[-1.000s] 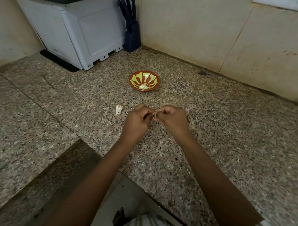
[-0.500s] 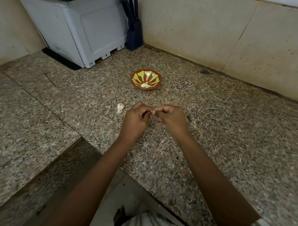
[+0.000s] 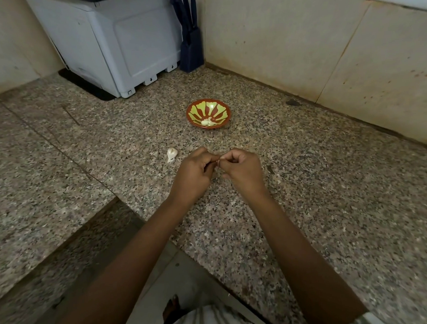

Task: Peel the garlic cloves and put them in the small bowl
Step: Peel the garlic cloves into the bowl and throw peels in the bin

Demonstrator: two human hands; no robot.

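Closest to you, your two forearms converge over the worktop [image 3: 305, 183]. Over the last second almost nothing has shifted. Your left hand [image 3: 193, 172] and right hand [image 3: 241, 169] stay knuckle to knuckle in the same spot, and the fingers of both remain curled, pinching the held clove [image 3: 219, 161] between their tips. I judge from this that you are still working the skin off this one and it is not yet ready for the bowl.

Just beside your left hand, at its 10 o'clock, the loose clove [image 3: 171, 154] lies on the worktop where it was, with its skin on, so at least one more is waiting. At 12 o'clock from your hands, well apart from them, stands the small bowl [image 3: 188, 112], with a few peeled cloves [image 3: 208, 122] lying at its near side.

The held clove is nearly all hidden by your fingertips. Only a pale sliver shows, and I cannot tell how much skin is left on it. The count in the bowl is too small to make out. Farthest off, the knife block [image 3: 190, 48] is cut off at the top edge.
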